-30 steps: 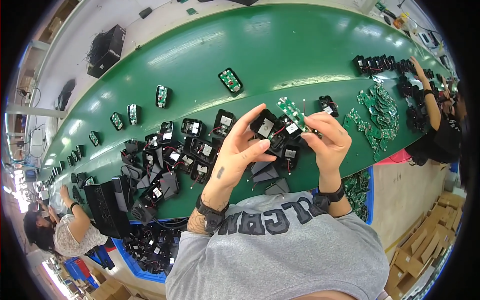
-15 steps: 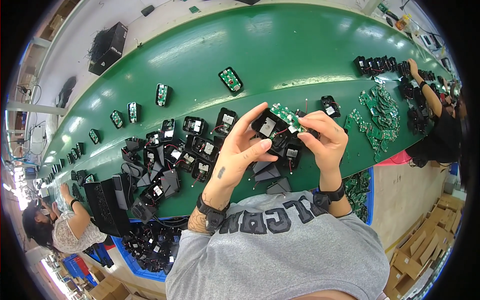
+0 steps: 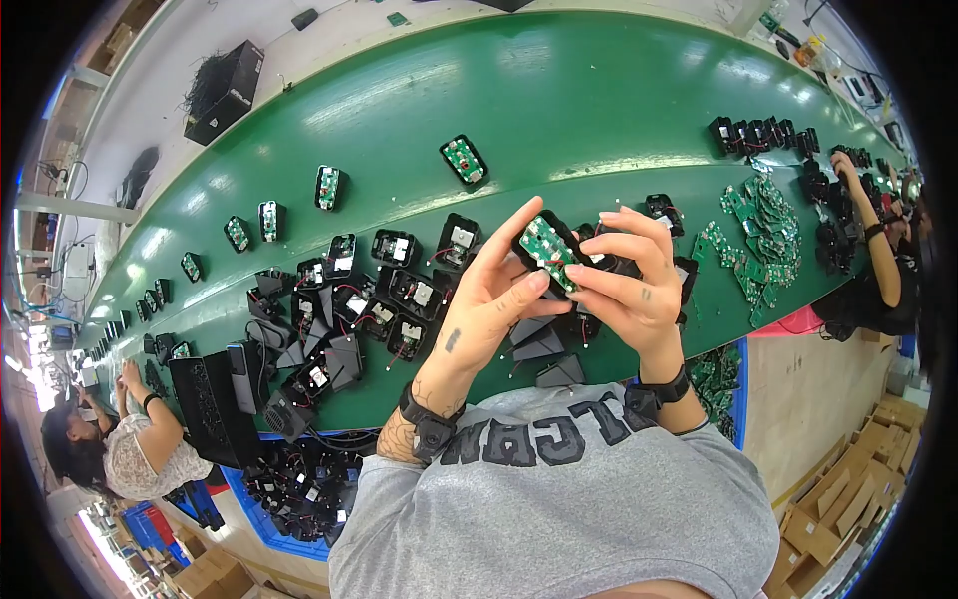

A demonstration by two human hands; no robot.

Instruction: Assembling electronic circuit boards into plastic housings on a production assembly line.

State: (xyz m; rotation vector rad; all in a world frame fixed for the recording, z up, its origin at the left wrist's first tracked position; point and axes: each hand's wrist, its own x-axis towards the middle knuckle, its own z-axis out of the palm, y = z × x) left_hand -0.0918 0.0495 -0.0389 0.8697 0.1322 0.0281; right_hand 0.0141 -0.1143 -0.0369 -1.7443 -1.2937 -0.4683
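Above the green bench, my left hand (image 3: 496, 304) grips a small black plastic housing (image 3: 526, 217) between thumb and fingers. A green circuit board (image 3: 547, 248) now lies in the housing's opening, its component side facing up. My right hand (image 3: 636, 285) is closed on the board's lower right end, thumb and fingertips pressing at its edge. Near my left hand sit several open black housings (image 3: 396, 248) with red wires and metal parts inside. A finished-looking housing with a board (image 3: 463, 160) stands farther off on the bench.
Loose circuit boards (image 3: 763, 235) are heaped at the right. Housings with boards (image 3: 268, 222) form a line toward the far left. A blue crate (image 3: 289, 539) of black parts stands below the bench. Co-workers' arms (image 3: 866, 205) reach in at both sides; cartons (image 3: 828, 489) lie at lower right.
The circuit board, previously held tilted above the housing by my right hand, has come down into its opening. My right fingers have shifted lower along the board.
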